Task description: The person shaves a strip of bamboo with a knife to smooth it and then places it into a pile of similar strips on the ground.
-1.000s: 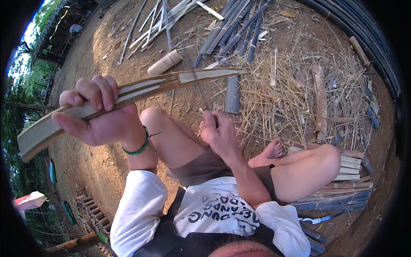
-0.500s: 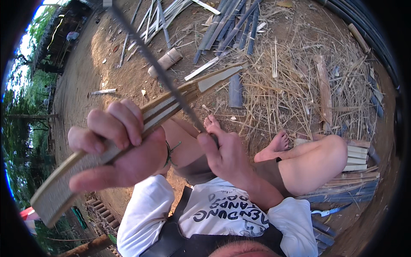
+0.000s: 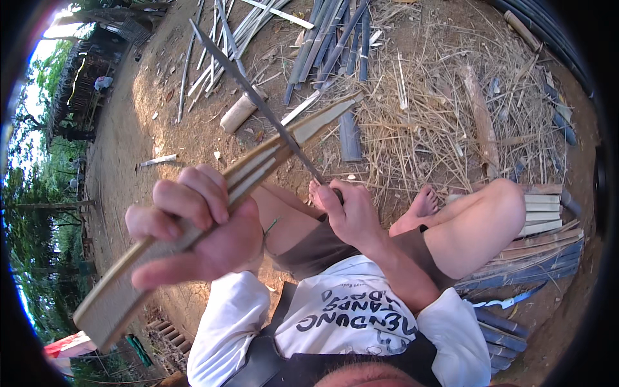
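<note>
Brown grooved wood [image 3: 250,171] gripped in left hand [image 3: 219,247], slanting above the left leg [image 3: 287,229]; clenched a long knife [image 3: 260,103] in right hand [image 3: 356,216], crossing it (could not tell whether touching). Risked a skid toward the holding hand, through loose grip or poor angle.

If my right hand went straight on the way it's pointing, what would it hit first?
Your right hand would probably first meet the long, pale-brown, grooved bamboo strip in your left hand, though one view leaves the depth between them unclear.
</note>
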Motion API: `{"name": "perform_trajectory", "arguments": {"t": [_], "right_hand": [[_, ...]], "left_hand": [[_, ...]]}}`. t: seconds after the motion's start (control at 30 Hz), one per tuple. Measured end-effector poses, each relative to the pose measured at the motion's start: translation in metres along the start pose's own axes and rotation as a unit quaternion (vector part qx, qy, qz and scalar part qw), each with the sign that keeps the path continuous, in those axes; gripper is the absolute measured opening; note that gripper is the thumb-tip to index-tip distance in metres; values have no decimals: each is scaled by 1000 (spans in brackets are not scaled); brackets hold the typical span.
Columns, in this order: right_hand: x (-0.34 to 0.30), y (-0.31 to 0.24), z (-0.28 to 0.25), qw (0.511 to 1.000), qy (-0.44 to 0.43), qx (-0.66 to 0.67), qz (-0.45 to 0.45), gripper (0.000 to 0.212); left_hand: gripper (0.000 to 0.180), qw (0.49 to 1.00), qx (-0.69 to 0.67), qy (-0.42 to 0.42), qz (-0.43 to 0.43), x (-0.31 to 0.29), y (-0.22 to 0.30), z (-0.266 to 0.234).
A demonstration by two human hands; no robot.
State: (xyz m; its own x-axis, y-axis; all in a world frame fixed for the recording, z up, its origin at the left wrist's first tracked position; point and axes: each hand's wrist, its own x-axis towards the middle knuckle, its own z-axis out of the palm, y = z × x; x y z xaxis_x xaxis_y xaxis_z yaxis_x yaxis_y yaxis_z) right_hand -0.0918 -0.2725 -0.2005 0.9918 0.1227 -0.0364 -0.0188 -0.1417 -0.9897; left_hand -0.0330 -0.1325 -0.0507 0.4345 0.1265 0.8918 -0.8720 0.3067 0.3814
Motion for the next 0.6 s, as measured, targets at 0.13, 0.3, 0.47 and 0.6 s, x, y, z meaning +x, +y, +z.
{"name": "perform_trajectory", "arguments": {"t": [0.13, 0.3, 0.47, 0.6], "right_hand": [[-7, -28, 11, 986, 65, -38, -150, 52], [18, 46, -6, 981, 87, -16, 175, 61], [-18, 45, 12, 991, 131, 39, 12, 56], [-11, -9, 9, 989, 48, -17, -139, 60]], "left_hand": [[59, 999, 3, 33, -3, -9, 5, 8], [60, 995, 47, 91, -13, -5, 10, 13], [59, 998, -29, 47, 2, -13, -1, 17], [60, 999, -4, 41, 0, 2, 5, 8]]}}
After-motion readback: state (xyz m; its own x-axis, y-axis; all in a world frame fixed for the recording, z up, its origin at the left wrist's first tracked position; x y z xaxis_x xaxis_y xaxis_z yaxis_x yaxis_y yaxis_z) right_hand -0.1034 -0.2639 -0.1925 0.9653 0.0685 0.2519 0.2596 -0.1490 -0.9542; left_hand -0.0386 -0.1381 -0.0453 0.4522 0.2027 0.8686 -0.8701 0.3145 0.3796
